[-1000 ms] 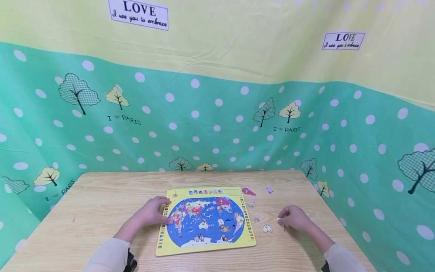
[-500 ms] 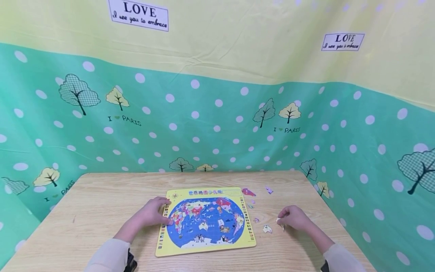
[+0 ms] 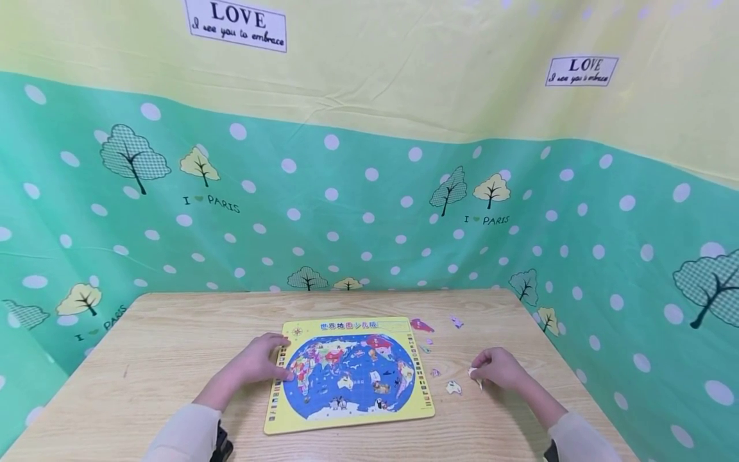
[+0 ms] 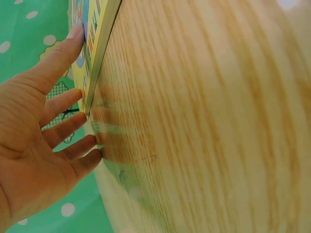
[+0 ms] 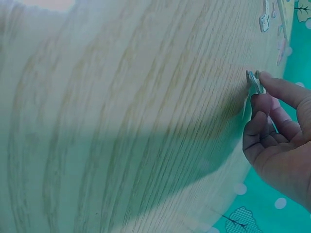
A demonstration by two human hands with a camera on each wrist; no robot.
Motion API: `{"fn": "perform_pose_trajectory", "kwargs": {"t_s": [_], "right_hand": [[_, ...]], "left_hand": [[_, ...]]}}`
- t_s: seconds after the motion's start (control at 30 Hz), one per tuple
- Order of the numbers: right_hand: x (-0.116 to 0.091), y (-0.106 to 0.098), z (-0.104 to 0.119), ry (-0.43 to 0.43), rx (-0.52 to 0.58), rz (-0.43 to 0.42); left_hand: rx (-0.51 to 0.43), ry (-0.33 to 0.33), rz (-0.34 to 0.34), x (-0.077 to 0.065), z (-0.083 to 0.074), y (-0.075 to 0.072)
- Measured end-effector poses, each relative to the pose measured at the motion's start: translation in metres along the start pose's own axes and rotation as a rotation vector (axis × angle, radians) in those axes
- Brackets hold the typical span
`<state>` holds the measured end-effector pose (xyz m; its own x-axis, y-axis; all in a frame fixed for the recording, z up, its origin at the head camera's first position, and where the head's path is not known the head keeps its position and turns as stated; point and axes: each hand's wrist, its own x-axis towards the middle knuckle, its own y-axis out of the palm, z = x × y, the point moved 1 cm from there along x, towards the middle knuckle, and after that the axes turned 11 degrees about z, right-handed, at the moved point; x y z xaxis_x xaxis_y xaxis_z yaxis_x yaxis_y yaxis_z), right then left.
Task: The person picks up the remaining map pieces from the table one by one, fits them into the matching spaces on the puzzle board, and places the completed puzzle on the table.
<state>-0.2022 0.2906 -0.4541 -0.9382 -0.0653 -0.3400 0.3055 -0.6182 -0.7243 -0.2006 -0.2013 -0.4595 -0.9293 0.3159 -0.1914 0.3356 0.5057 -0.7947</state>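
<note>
The left hand, fingers loosely spread, touches the board, seemingly mostly filled; the right hand pinches a piece, with loose pieces nearby left to place.

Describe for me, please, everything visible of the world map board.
The world map board looks like stiff card or wood: yellow, round-cornered, with a blue oval map, Chinese title and small flag-like prints down both sides. It lies face up, slightly skewed, on the wooden table. The left hand touches its left side.
</note>
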Motion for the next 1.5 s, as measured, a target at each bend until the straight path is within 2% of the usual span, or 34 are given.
{"fn": "perform_pose_trajectory", "kwargs": {"t_s": [0.33, 0.57, 1.27, 1.5], "right_hand": [[0.0017, 0.0002, 0.0004, -0.002, 0.024, -0.007], [-0.0003, -0.001, 0.0016, -0.033, 0.007, -0.012], [-0.0013, -0.0044, 0.0021, -0.016, 0.023, -0.02], [0.0002, -0.0056, 0.0019, -0.034, 0.048, -0.017]], "left_hand": [[-0.009, -0.01, -0.006, -0.0003, 0.0009, 0.0002], [-0.012, -0.018, -0.002, -0.0007, 0.0002, 0.0008], [-0.002, -0.015, 0.003, -0.0039, -0.0053, -0.0019], [0.003, -0.016, 0.007, -0.0024, -0.0041, -0.0016]]}}
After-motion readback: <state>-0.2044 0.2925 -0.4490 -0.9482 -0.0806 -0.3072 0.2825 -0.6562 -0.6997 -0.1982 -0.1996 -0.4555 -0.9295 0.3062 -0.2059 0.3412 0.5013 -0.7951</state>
